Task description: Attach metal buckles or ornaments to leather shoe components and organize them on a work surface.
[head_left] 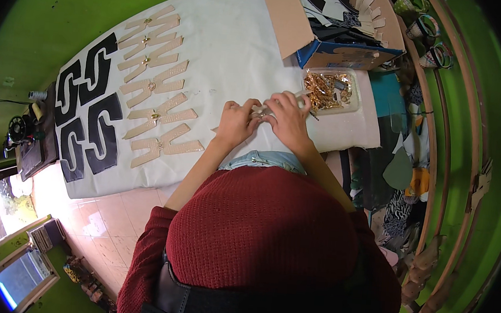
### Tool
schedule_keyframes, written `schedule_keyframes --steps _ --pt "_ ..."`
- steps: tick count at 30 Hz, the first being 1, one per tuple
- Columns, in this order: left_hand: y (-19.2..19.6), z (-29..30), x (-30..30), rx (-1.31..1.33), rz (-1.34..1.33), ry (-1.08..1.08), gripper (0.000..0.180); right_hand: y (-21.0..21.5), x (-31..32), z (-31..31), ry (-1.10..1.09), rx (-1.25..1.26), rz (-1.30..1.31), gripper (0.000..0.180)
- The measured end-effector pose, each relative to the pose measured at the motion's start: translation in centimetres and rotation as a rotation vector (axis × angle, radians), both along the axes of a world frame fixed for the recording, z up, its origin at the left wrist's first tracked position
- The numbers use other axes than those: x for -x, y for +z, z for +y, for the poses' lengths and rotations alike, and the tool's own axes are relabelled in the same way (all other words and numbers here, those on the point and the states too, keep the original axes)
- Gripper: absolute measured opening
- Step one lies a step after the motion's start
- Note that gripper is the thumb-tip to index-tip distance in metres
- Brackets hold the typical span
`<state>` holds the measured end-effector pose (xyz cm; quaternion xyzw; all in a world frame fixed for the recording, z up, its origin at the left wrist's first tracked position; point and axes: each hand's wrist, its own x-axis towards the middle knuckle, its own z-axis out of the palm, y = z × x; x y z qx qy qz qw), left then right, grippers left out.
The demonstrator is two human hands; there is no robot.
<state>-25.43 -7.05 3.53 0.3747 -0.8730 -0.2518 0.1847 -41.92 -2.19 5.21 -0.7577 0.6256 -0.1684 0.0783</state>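
- The person's left hand (238, 121) is curled in at the near edge of the table, thumb and fingers pinching a small pale piece (260, 112).
- The right hand (290, 119) bends toward it from the other side, its fingertips closed on the same piece; the knuckles hide most of it, so I can't tell its full shape.
- That piece is between the two hands, just in front of the person's waist.
- Just beyond the right hand sits a clear plastic tub (357, 98) heaped with gold-coloured metal fittings (326, 90).
- Behind the tub stands an open cardboard carton (285, 19), stuffed with black, white and beige cut pieces (337, 9). Its blue side carries a printed brownish patch; any lettering there is too small for me to read.
- On the white table cover (236, 43), left of the hands, lie six beige crocodile-textured strap pieces (174, 118) in a row, each with a small ornament at its middle.
- Farther left are four black S-shaped cutouts (104, 133), set two by two.
- Past the table's left end I see a dark sewing machine (18, 129) with a round handwheel.
- Small woven baskets (436, 57) hang by the green wall on the right.
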Motion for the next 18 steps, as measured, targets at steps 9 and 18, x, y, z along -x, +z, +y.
schedule_keyframes --steps 9,18 --pt "2.9 0.3 0.6 -0.431 0.349 0.343 0.039 -0.3 -0.5 0.1 -0.217 0.382 -0.388 0.024" --pt "4.0 0.2 0.0 -0.315 0.455 0.353 0.036 4.0 -1.8 -0.3 -0.208 0.399 -0.363 0.021"
